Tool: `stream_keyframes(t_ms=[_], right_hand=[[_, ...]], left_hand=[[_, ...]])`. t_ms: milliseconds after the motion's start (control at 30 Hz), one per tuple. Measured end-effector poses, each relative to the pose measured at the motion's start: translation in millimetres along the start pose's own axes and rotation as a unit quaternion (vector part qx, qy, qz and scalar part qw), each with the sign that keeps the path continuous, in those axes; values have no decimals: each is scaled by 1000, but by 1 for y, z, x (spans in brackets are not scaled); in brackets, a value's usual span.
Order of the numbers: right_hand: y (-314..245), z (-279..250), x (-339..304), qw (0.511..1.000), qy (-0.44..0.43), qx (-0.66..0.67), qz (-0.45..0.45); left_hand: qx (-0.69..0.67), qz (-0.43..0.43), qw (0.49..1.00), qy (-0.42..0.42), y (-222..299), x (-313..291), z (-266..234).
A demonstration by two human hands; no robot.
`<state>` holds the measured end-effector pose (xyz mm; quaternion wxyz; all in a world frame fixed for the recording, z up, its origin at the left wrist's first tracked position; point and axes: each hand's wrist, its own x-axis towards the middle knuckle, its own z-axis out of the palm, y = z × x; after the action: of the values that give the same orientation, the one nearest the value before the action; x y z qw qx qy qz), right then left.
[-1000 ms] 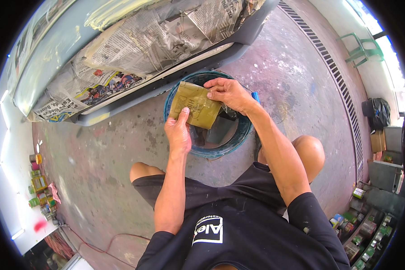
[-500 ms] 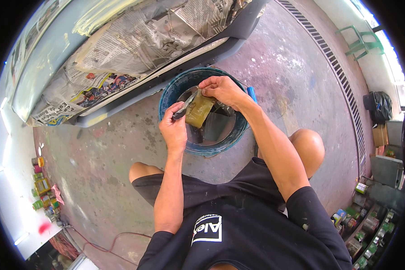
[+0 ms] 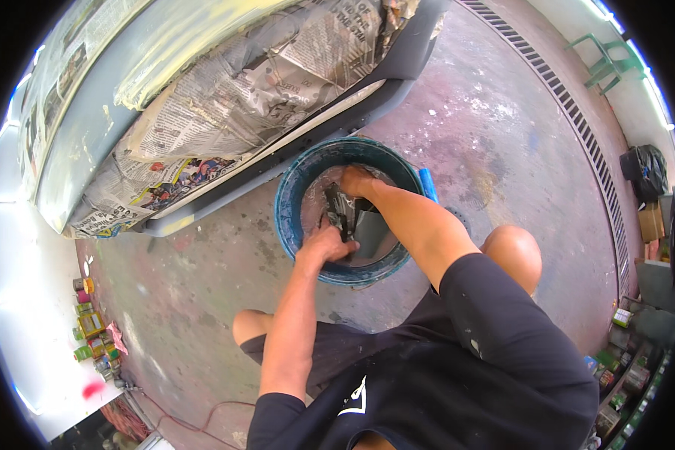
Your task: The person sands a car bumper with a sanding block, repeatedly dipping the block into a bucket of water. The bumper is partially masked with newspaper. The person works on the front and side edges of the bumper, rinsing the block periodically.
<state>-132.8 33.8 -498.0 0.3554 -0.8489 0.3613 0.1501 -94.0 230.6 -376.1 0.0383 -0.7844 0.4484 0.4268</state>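
Both of my hands reach down into a round teal bucket [image 3: 286, 244] with murky water in it. My left hand [image 3: 325, 241] is low at the near left inside, its thumb stretched away from its fingers, the fingertips partly under the surface. Deeper at the far side is my right hand [image 3: 357, 181], with its fingers hidden in the water and behind the wrist. Between the hands lie wet, crumpled black pieces [image 3: 340, 212]; their kind is unclear. A flat dark grey sheet [image 3: 371, 234] lies under my right forearm. The yellowish, film-like piece does not show.
Close behind the bucket stands a vehicle panel [image 3: 79, 169] masked with newspaper [image 3: 240, 97]. A blue cylindrical object [image 3: 427, 184] touches the bucket's right side. A floor drain grate [image 3: 570, 112] runs along the right. Paint cans [image 3: 91, 324] stand at the left wall, near a red hose [image 3: 195, 424].
Both hands have gone from above the rim down into the bucket. The yellowish piece that they held is out of sight. My view has shifted slightly, so the bucket appears lower.
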Motion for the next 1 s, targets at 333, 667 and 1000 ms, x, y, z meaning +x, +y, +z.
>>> stream_keyframes(t_ms=[333, 667, 1000], right_hand=[[52, 118, -42, 966, -157, -206, -23], [4, 64, -47, 884, -331, -326, -56], [-18, -57, -100, 956, -231, -175, -35]], left_hand=[[-18, -21, 997, -69, 6, 11, 11], [-45, -46, 998, 27, -5, 14, 21], [-230, -9, 888, 397, -15, 30, 22]])
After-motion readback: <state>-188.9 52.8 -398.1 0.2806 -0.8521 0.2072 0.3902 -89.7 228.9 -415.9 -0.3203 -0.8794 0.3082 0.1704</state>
